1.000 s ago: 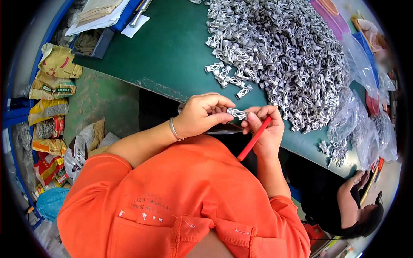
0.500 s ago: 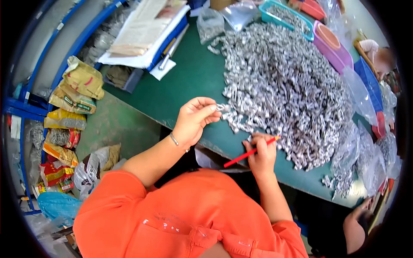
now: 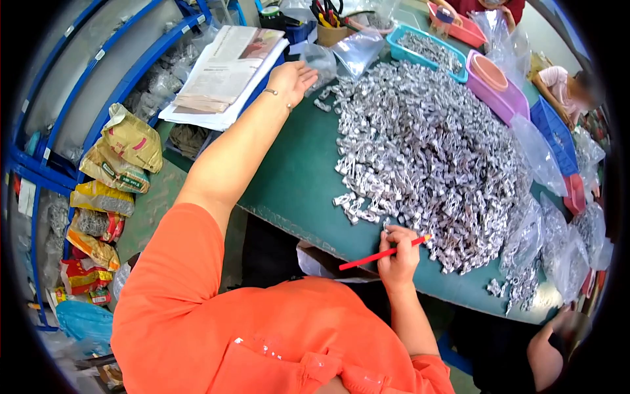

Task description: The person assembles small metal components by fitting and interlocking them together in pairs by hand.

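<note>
My left hand (image 3: 293,81) is stretched far forward with its fingers extended, palm partly up, beside a small clear plastic bag (image 3: 321,64). Nothing shows in its fingers. Near the front edge of the table, my right hand (image 3: 399,261) grips a red pencil (image 3: 361,261) that lies across the fingers. A tiny shiny bit shows at its fingertips, too small to make out. Just beyond that hand spreads a large heap of small silver metal parts (image 3: 426,157). Several loose parts (image 3: 354,207) lie at the heap's near left side.
Newspapers (image 3: 220,65) are stacked at the back left. A teal basket (image 3: 394,49) of parts, a purple basket (image 3: 505,102) and a blue basket (image 3: 554,134) line the far side. Clear bags lie right. Other people sit at the right and back. Stuffed sacks (image 3: 125,148) stand left.
My left hand has moved from the heap's near left edge forward to the plastic bag, and its pinched fingers have opened. My right hand still holds the pencil. The view has shifted slightly.
</note>
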`<act>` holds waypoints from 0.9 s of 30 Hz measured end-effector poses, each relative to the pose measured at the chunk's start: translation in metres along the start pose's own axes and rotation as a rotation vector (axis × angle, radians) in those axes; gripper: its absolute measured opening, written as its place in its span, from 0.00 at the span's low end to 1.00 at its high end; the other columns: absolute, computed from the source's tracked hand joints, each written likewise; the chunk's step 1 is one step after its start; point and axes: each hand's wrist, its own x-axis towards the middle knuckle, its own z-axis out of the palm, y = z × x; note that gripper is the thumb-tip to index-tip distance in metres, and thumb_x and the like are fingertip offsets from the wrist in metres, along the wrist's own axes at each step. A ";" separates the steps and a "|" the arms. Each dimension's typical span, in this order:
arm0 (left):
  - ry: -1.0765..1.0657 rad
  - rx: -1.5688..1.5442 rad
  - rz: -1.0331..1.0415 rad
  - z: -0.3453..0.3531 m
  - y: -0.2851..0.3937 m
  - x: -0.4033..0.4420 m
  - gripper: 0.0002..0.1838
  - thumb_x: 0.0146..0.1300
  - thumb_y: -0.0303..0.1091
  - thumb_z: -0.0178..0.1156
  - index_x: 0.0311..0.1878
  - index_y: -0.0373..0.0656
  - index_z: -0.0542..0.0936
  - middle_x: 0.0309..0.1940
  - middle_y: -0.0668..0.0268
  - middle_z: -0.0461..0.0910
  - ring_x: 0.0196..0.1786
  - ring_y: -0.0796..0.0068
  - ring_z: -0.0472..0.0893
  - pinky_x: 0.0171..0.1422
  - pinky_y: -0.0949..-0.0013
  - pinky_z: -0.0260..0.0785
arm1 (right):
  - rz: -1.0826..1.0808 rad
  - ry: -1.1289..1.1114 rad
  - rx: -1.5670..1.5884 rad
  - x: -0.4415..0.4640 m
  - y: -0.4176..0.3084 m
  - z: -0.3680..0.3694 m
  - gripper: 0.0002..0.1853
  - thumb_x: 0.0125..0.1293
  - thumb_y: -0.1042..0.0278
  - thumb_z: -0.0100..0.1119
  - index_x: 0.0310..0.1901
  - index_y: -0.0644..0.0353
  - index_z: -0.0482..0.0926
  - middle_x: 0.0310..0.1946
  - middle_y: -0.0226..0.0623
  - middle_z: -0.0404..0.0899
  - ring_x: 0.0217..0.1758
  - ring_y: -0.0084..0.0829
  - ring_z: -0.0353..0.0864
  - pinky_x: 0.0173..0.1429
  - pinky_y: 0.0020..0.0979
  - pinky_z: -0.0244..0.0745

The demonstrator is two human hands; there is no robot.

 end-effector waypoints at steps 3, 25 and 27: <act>-0.091 0.308 0.116 -0.008 -0.032 -0.046 0.14 0.66 0.28 0.54 0.52 0.32 0.72 0.43 0.61 0.78 0.44 0.71 0.79 0.47 0.69 0.74 | 0.070 0.091 0.086 -0.002 0.002 0.000 0.11 0.51 0.87 0.63 0.29 0.62 0.70 0.33 0.44 0.79 0.33 0.37 0.78 0.37 0.32 0.73; -0.754 0.638 0.192 -0.052 -0.109 -0.256 0.12 0.54 0.16 0.64 0.42 0.32 0.79 0.39 0.61 0.78 0.39 0.77 0.81 0.42 0.76 0.77 | 0.618 -0.042 1.092 -0.021 -0.024 -0.014 0.14 0.57 0.89 0.58 0.37 0.62 0.65 0.44 0.49 0.77 0.49 0.37 0.80 0.50 0.30 0.79; -0.755 0.656 0.188 -0.052 -0.107 -0.257 0.12 0.53 0.16 0.65 0.43 0.32 0.79 0.39 0.61 0.78 0.38 0.78 0.81 0.42 0.76 0.76 | 0.501 -0.017 0.964 -0.019 -0.029 -0.016 0.15 0.56 0.89 0.59 0.37 0.62 0.65 0.44 0.50 0.76 0.49 0.37 0.80 0.50 0.31 0.79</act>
